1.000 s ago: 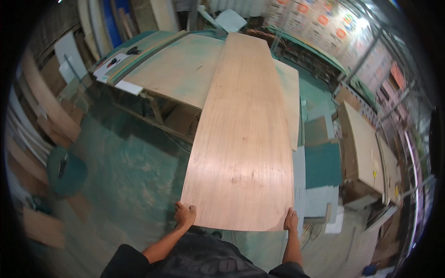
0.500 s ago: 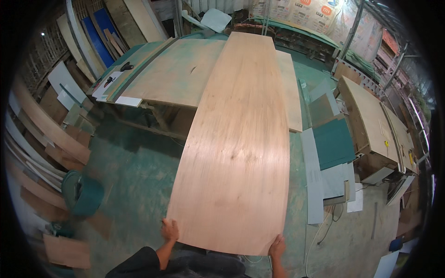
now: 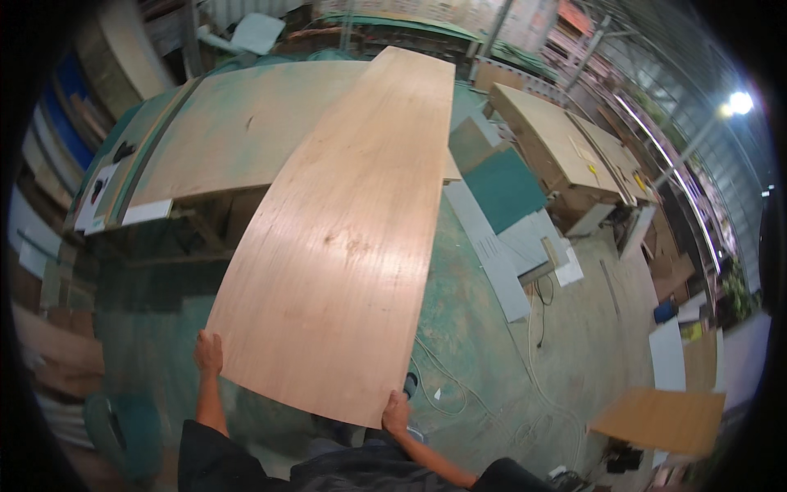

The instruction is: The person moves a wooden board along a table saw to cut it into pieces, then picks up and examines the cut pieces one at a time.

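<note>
A long plywood sheet [image 3: 336, 238] stretches away from me, its far end over the big worktable [image 3: 238, 123]. My left hand [image 3: 209, 353] grips its near left corner, with the thumb at the edge and the other fingers partly hidden beneath. At the near right corner, my right hand [image 3: 396, 412] is closed round the edge in the same way. The sheet's near end is clear of the table, held up in front of my body. Its surface is smooth, pale brown wood grain with a bright reflection in the middle.
Cut boards, among them a green panel [image 3: 504, 190] and a long grey strip [image 3: 489, 250], lie right of the sheet. Cables [image 3: 533, 328] trail across the floor. A second workbench [image 3: 557, 139] stands at the far right, and a green bucket [image 3: 123, 435] at lower left.
The view has turned to the right. The plywood sheet now slants, its near end further left and its far end right, with both my hands still on its near corners.
</note>
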Available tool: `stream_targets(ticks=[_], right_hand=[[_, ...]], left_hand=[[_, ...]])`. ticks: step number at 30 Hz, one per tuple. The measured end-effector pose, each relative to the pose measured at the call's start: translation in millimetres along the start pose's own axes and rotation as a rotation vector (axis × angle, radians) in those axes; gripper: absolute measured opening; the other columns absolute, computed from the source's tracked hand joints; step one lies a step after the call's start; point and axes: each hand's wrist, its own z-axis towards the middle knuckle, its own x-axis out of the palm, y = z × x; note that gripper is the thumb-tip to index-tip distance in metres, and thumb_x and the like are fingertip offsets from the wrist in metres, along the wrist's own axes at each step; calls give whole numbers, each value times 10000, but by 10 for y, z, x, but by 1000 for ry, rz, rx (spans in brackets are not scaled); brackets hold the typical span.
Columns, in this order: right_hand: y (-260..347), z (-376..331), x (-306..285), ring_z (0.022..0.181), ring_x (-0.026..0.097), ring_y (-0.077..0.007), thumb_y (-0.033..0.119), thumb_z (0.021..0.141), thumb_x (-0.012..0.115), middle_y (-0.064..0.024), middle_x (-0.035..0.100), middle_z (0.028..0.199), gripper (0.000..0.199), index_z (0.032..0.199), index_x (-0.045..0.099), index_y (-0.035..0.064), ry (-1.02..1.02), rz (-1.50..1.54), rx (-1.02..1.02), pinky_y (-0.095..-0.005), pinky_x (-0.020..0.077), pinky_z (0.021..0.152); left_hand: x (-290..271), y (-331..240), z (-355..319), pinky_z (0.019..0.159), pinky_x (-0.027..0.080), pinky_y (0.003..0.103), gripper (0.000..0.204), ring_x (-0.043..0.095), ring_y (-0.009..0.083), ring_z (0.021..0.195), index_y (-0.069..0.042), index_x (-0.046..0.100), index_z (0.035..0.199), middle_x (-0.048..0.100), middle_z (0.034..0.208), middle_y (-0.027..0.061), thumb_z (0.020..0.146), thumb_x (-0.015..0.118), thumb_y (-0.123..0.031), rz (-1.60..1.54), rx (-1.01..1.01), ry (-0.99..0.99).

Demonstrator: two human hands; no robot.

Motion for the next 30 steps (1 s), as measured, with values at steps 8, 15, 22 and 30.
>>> stream_targets(ticks=[8, 15, 22, 30], right_hand=[[362, -248, 718, 1074, 559, -535, 488, 1037, 335, -371, 596, 1098, 608, 1074, 535, -85, 301, 100, -68, -546, 429, 917], [871, 129, 801, 963, 643, -445, 568, 1018, 300, -271, 672, 936, 734, 921, 673, -57, 895, -286, -188, -488, 470, 901], [1147, 252, 995, 1081, 611, -453, 610, 1007, 255, -286, 665, 1079, 745, 1043, 686, 4, 914, -557, -472, -516, 456, 939], [1307, 899, 1061, 740, 662, -343, 617, 966, 447, -234, 680, 804, 729, 909, 702, -63, 1196, -389, -668, -419, 521, 721]], left_hand=[[-183, -607, 242, 1108, 296, 605, 825, 228, 372, 1465, -95, 185, 1549, 268, 1570, 170, 920, 618, -410, 73, -446, -261], [846, -457, -913, 1093, 382, 471, 1053, 432, 448, 1315, 126, 171, 1471, 349, 1489, 294, 833, 700, -523, -686, -708, -154], [857, -941, -1475, 1003, 452, 474, 930, 561, 445, 1195, 182, 556, 1203, 565, 1267, 356, 885, 511, -691, -782, -886, -245], [716, -1006, -1235, 792, 526, 506, 856, 657, 473, 943, 106, 666, 1037, 683, 993, 305, 897, 461, -713, -480, -828, -401]])
